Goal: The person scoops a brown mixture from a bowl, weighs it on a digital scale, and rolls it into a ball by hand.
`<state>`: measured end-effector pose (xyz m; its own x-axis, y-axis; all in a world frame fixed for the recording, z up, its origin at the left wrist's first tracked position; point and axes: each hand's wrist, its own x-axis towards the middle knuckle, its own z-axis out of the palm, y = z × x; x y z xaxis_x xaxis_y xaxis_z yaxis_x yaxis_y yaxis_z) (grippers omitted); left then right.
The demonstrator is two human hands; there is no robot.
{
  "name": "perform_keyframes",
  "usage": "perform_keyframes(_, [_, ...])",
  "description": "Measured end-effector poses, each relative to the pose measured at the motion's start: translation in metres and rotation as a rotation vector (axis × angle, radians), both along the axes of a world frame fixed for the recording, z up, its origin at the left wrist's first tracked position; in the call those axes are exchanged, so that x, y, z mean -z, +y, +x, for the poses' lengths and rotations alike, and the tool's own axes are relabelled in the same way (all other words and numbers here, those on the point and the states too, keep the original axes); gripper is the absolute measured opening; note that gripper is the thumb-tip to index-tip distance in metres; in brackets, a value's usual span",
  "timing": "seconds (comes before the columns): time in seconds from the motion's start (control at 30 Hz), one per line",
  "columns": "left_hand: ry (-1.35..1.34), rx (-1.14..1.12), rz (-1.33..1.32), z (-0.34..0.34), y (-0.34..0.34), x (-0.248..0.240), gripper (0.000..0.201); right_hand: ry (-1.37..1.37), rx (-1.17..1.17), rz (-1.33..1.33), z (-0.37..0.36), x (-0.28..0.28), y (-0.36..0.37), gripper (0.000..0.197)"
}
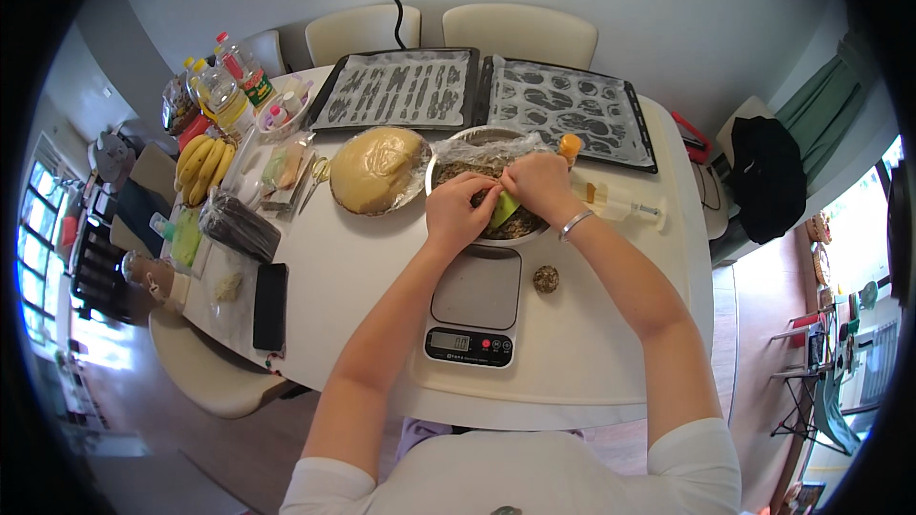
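Note:
A round metal bowl [431, 177] holds a dark brown, crumbly filling [520, 223], with crumpled plastic film [487, 151] along its far side. My right hand [538, 185] is closed in a fist over the bowl, around a bright green scraper [505, 209]. Beside it my left hand [464, 214] has its fingers pinched together at the scraper's left edge; what they hold is hidden. Just in front of the bowl stands a kitchen scale [475, 288] with a bare platform and a lit display. One rolled ball of filling [546, 278] lies right of the scale.
Film-covered yellowish dough [380, 170] sits left of the bowl. Two lined baking trays [396, 88] [572, 110] span the far edge. A clear plunger tool [625, 204] lies at right. Bananas [202, 168], oil bottles [221, 100], a dark bag [240, 224] and a phone [270, 305] occupy the left.

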<state>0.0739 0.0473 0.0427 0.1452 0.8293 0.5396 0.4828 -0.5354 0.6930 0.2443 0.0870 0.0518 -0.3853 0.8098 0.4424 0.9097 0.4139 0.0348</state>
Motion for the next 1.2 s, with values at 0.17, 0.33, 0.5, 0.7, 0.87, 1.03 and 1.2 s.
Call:
perform_keyframes(0.17, [0.037, -0.064, -0.01, 0.0, 0.001, 0.002, 0.012, 0.054, 0.061, -0.042, -0.005, -0.003, -0.007, 0.027])
perform_keyframes(0.33, [0.046, -0.084, -0.014, 0.003, 0.0, -0.001, 0.012, 0.129, 0.119, -0.04, -0.006, 0.005, -0.007, 0.029])
perform_keyframes(0.5, [0.052, -0.084, 0.079, 0.006, -0.007, 0.003, 0.012, 0.205, 0.199, -0.154, -0.012, 0.005, -0.019, 0.028])
perform_keyframes(0.7, [0.121, -0.061, 0.054, 0.003, -0.001, 0.005, 0.013, 0.268, 0.211, -0.169, -0.018, 0.011, -0.022, 0.03])
perform_keyframes(0.87, [0.133, -0.025, 0.071, -0.002, 0.004, 0.008, 0.018, 0.351, 0.215, -0.227, -0.019, 0.009, -0.019, 0.028])
perform_keyframes(1.03, [0.228, -0.016, 0.209, 0.001, 0.012, 0.005, 0.023, 0.326, 0.226, -0.245, -0.012, -0.006, -0.01, 0.026])
perform_keyframes(1.2, [0.252, 0.04, 0.267, 0.009, 0.018, -0.021, 0.021, 0.32, 0.27, -0.349, 0.004, -0.033, 0.004, 0.027])
